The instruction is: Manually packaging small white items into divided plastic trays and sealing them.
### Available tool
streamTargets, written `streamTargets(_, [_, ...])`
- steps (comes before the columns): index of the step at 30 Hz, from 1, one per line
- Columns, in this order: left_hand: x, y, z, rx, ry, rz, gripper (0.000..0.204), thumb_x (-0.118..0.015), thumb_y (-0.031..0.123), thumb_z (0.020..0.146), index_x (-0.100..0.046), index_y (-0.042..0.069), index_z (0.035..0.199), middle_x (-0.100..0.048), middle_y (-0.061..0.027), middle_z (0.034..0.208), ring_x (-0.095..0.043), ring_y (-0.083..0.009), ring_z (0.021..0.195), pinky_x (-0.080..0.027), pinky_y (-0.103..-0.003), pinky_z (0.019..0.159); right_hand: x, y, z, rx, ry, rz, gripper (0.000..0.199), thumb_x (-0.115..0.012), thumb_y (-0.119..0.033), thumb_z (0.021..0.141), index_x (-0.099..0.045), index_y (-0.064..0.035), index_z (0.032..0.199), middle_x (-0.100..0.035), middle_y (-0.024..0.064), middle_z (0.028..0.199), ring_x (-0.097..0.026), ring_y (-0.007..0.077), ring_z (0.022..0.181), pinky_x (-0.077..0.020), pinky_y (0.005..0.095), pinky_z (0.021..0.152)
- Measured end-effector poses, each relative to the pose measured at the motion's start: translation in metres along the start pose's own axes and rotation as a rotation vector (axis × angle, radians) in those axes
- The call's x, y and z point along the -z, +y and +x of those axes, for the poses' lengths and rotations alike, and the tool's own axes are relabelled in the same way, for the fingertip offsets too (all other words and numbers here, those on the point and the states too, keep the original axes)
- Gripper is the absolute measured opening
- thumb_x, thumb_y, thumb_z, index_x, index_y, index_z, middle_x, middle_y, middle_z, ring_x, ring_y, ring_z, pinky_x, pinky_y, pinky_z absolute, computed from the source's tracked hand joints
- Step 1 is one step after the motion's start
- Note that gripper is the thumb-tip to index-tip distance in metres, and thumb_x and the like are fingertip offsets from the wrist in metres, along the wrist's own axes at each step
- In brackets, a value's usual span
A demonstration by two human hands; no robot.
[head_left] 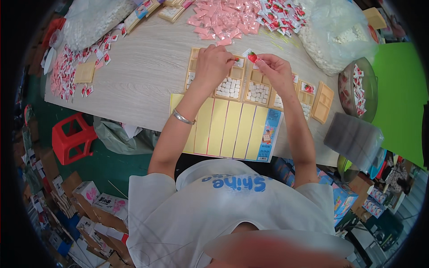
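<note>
My right hand (276, 70) pinches a small strawberry-printed sachet (252, 56) between thumb and fingers, just above the row of trays. My left hand (213, 62) is curled over a pale yellow compartment tray, its fingertips next to another printed sachet (237, 61) lying there. What those fingers grip, if anything, is hidden. Small white pieces (229, 88) fill the near compartment of that tray. The neighbouring tray (258, 77) also holds white pieces (258, 93), beneath my right hand. Further right, one tray has a strawberry sachet (307, 87) in its far compartment.
Pink sachets (223, 20) and strawberry sachets (281, 17) are heaped at the far side. Bags of white pieces (96, 22) stand at both far corners. A yellow printed sheet (223, 127) lies nearest me. Right are an unfilled tray (322, 102) and a clear bowl (370, 96).
</note>
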State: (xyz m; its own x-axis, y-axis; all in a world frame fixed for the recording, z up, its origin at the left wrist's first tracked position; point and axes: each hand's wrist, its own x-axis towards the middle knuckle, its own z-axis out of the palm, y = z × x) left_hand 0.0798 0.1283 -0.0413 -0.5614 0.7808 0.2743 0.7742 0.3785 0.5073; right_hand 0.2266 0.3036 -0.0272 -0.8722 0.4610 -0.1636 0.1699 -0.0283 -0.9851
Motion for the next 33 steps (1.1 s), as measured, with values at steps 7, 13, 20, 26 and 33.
streamTargets(7, [-0.003,-0.009,0.004,-0.038,-0.008,-0.042,0.011,-0.078,0.024,0.079,-0.076,0.013,0.082,-0.067,0.0000,0.088,-0.063,-0.0210,0.093,-0.043,-0.041,0.088,-0.003,0.007,-0.003,-0.041,0.111,0.024,0.019,-0.071,-0.009,0.096,-0.072,0.0013,0.112,-0.072,0.0018,0.087,-0.060,0.0049,0.072,-0.0474,0.0197,0.064])
streamTargets(13, [0.005,-0.004,0.009,-0.202,0.071,0.138,0.011,-0.076,0.024,0.082,-0.074,0.014,0.083,-0.067,0.0000,0.091,-0.063,-0.0195,0.098,-0.040,-0.041,0.093,-0.011,-0.008,0.006,-0.011,0.154,0.052,0.020,-0.073,-0.012,0.095,-0.073,0.0005,0.111,-0.071,0.0010,0.085,-0.059,0.0043,0.069,-0.0494,0.0194,0.064])
streamTargets(20, [0.013,0.000,0.016,-0.196,-0.055,0.067,0.011,-0.073,0.025,0.085,-0.074,0.014,0.087,-0.067,0.0007,0.096,-0.061,-0.0188,0.104,-0.038,-0.042,0.100,-0.006,-0.002,0.008,-0.035,0.191,0.090,0.021,-0.074,-0.014,0.095,-0.073,-0.0005,0.111,-0.071,0.0019,0.088,-0.059,0.0044,0.068,-0.0519,0.0200,0.065])
streamTargets(26, [0.010,-0.001,0.027,-0.350,-0.112,0.327,0.015,-0.072,0.026,0.087,-0.075,0.014,0.096,-0.067,0.0014,0.097,-0.061,-0.0190,0.104,-0.038,-0.042,0.103,-0.003,0.001,0.003,-0.017,0.213,0.129,0.020,-0.074,-0.013,0.094,-0.073,0.0005,0.109,-0.071,0.0020,0.086,-0.062,0.0048,0.070,-0.0509,0.0195,0.064])
streamTargets(33, [0.055,-0.019,0.022,-0.009,0.129,-0.686,0.015,-0.062,0.019,0.100,-0.074,0.010,0.100,-0.070,0.0029,0.096,-0.066,-0.0116,0.093,-0.051,-0.031,0.087,-0.015,0.000,0.004,0.153,0.394,0.247,0.019,-0.071,-0.012,0.097,-0.073,-0.0001,0.111,-0.071,0.0011,0.086,-0.058,0.0043,0.069,-0.0480,0.0198,0.063])
